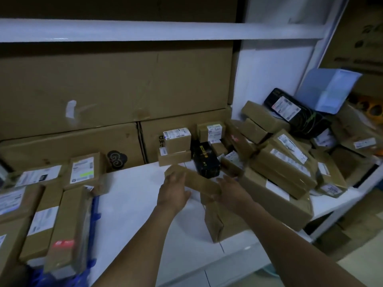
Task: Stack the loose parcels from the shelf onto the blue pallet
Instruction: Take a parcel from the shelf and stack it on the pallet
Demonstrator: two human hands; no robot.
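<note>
A long brown parcel (pixel 199 182) hangs tilted just above the white shelf (pixel 134 195), held at both ends. My left hand (pixel 174 189) grips its left end, fingers laid over the near face. My right hand (pixel 234 195) pinches its right end, thumb underneath. A heap of loose brown parcels (pixel 279 162) lies on the shelf to the right, a black box (pixel 206 160) just behind my hands. At the left, labelled parcels (pixel 62 224) lie stacked on the blue pallet (pixel 95 210), of which only an edge shows.
Big cardboard cartons (pixel 103 90) fill the back of the shelf under an upper white board (pixel 165 30). A large brown parcel (pixel 259 210) lies under my right wrist. A pale blue box (pixel 329 90) and a black wrapped package (pixel 294 110) sit at the far right.
</note>
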